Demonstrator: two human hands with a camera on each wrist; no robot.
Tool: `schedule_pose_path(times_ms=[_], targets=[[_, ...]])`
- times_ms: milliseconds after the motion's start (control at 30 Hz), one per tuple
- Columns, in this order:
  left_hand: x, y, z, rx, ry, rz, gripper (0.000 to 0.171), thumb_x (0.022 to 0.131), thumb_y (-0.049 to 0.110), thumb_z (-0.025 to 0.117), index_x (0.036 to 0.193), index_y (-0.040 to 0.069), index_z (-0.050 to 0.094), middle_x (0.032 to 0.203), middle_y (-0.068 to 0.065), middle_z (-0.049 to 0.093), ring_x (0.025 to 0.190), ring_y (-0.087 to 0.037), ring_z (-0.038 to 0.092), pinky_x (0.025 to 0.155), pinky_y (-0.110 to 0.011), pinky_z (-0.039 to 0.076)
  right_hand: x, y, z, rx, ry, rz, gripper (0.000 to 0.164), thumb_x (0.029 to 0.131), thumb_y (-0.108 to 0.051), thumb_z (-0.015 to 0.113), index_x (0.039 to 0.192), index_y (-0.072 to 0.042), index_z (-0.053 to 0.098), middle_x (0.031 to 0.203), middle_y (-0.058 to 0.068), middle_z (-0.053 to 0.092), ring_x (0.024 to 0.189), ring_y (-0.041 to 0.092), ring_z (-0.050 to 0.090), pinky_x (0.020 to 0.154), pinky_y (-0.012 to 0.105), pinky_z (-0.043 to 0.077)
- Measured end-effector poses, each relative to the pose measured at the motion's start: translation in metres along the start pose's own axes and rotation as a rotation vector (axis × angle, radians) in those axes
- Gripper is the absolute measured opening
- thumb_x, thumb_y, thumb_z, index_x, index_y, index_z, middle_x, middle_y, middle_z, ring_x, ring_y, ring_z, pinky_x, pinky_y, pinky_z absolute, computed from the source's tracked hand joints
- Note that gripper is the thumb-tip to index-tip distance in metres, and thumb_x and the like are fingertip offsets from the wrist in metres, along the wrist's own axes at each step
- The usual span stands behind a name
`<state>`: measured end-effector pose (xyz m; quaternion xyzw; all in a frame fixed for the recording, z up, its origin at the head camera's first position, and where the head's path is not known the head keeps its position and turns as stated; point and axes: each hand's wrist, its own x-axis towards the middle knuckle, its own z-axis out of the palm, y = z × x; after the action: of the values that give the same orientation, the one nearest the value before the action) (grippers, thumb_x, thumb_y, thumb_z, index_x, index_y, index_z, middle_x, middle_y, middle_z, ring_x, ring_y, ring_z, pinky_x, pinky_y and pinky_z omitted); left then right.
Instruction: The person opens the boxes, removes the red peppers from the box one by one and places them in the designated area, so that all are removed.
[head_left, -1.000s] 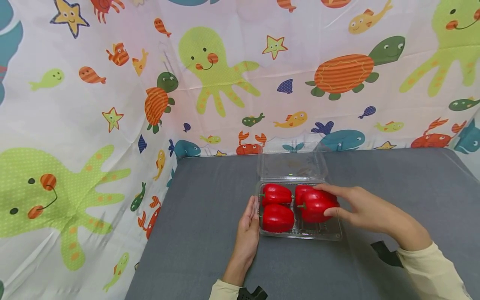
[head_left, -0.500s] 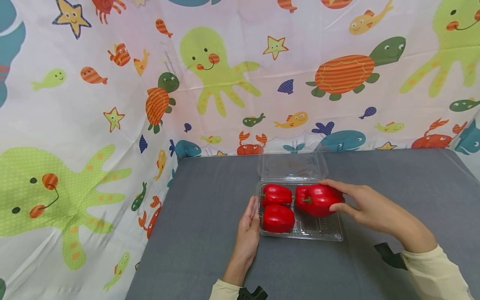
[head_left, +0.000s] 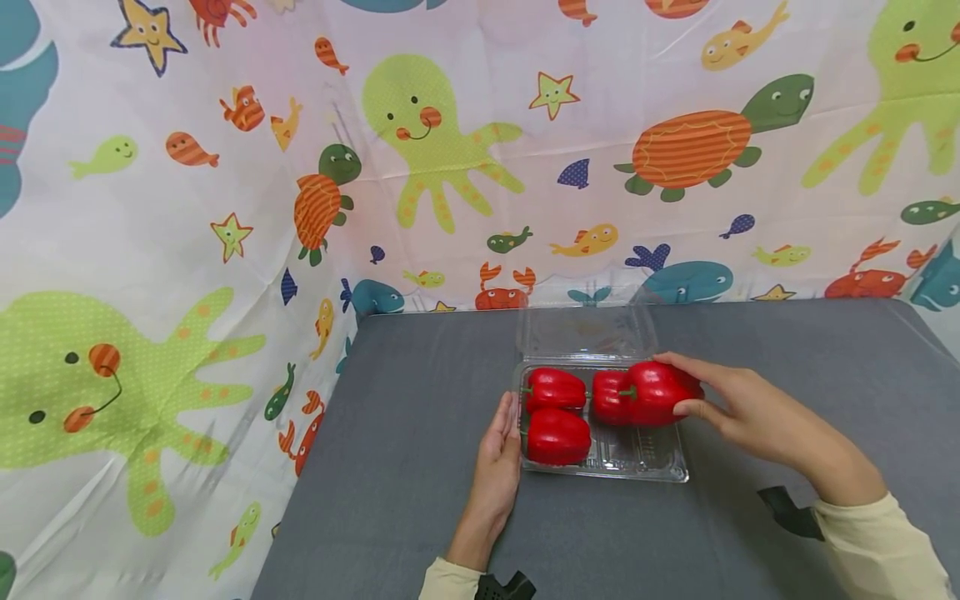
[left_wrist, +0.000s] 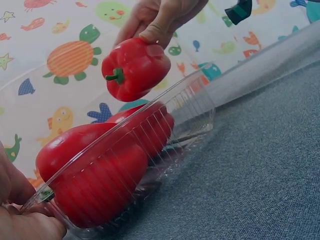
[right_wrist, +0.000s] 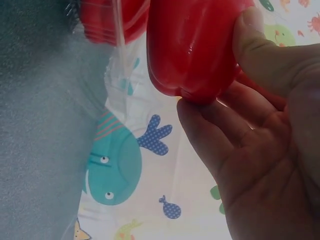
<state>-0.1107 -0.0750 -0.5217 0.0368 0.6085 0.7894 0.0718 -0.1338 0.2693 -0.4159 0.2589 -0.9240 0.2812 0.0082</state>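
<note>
My right hand [head_left: 738, 407] grips a red bell pepper [head_left: 662, 393] between thumb and fingers, raised over the right side of a clear plastic clamshell container [head_left: 637, 467]. In the left wrist view this bell pepper [left_wrist: 135, 70] is above the container's rim, its green stem facing left. My left hand [head_left: 497, 458] holds the container's left edge; the left wrist view has its fingers [left_wrist: 17, 182] and thumb on either side of the rim. Inside, two red bell peppers lie in the left half, a rear one [head_left: 555, 389] and a front one [head_left: 558, 437]. Another [head_left: 609, 396] sits back right, partly hidden.
The container's clear lid [head_left: 585, 332] stands folded open at the back. A grey cloth-covered table [head_left: 420, 400] lies underneath. A curtain [head_left: 465, 192] printed with sea animals hangs behind and to the left.
My right hand has carried the bell pepper to the right and slightly back, uncovering more of the back right pepper and the container's floor. My left hand has stayed at the container's left edge.
</note>
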Motion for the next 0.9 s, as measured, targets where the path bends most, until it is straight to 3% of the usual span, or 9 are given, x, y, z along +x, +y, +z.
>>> schedule_pose_path(times_ms=[200,433,900], targets=[[0.000,-0.002,-0.001,0.005,0.009,-0.003,0.063,0.112,0.000,0.036,0.170,0.010,0.015,0.176,-0.005,0.019,0.163,-0.020,0.016,0.127,-0.036,0.020,-0.002,0.005,0.000,-0.014,0.030,0.001,0.079,0.089,-0.015,0.085,0.159,-0.014,0.049,0.143,0.018,0.065,0.123,0.040,0.067,0.089,0.052,0.063],[-0.001,0.000,-0.001,0.010,0.011,-0.007,0.064,0.112,0.000,0.038,0.171,0.011,0.014,0.175,0.003,0.023,0.161,-0.015,0.019,0.126,-0.033,0.024,-0.006,0.011,-0.001,-0.027,0.045,0.019,0.081,0.088,-0.012,0.086,0.160,-0.013,0.048,0.144,0.021,0.063,0.124,0.044,0.066,0.089,0.055,0.062],[0.000,0.000,0.000,0.011,0.010,-0.002,0.063,0.112,-0.001,0.037,0.170,0.010,0.015,0.175,-0.001,0.022,0.162,-0.018,0.019,0.126,-0.034,0.023,-0.011,0.024,-0.003,-0.069,0.115,0.014,0.084,0.085,-0.008,0.088,0.159,-0.011,0.048,0.143,0.025,0.063,0.121,0.047,0.066,0.086,0.057,0.061]])
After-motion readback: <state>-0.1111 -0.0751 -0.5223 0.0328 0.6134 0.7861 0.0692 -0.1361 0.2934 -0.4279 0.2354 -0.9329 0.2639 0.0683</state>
